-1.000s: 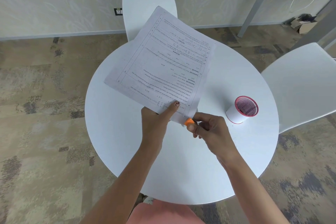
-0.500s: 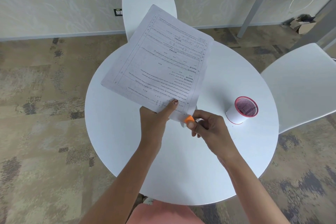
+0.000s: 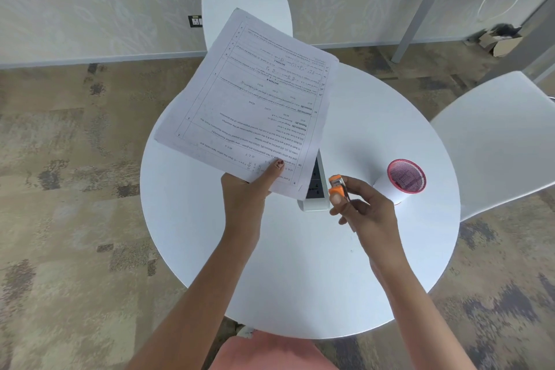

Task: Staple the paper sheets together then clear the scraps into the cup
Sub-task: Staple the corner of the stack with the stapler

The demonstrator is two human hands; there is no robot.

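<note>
A stack of printed paper sheets (image 3: pixel 252 99) is held up above the round white table (image 3: pixel 300 264). My left hand (image 3: pixel 249 189) pinches the stack at its near edge, thumb on top. My right hand (image 3: pixel 363 207) grips a small orange stapler (image 3: pixel 336 185), which sits a short way right of the sheets' near right corner and no longer touches them. A white cup with a red rim (image 3: pixel 404 179) stands on the table just right of my right hand.
A white power strip (image 3: pixel 315 189) lies on the table, partly hidden under the sheets' corner. White chairs stand behind the table (image 3: pixel 246 6) and at its right (image 3: pixel 504 135). A cardboard box (image 3: pixel 498 39) sits by the far wall.
My right hand has drawn the stapler off the sheets' corner to the right. The sheets shifted slightly left, uncovering the power strip beneath.
</note>
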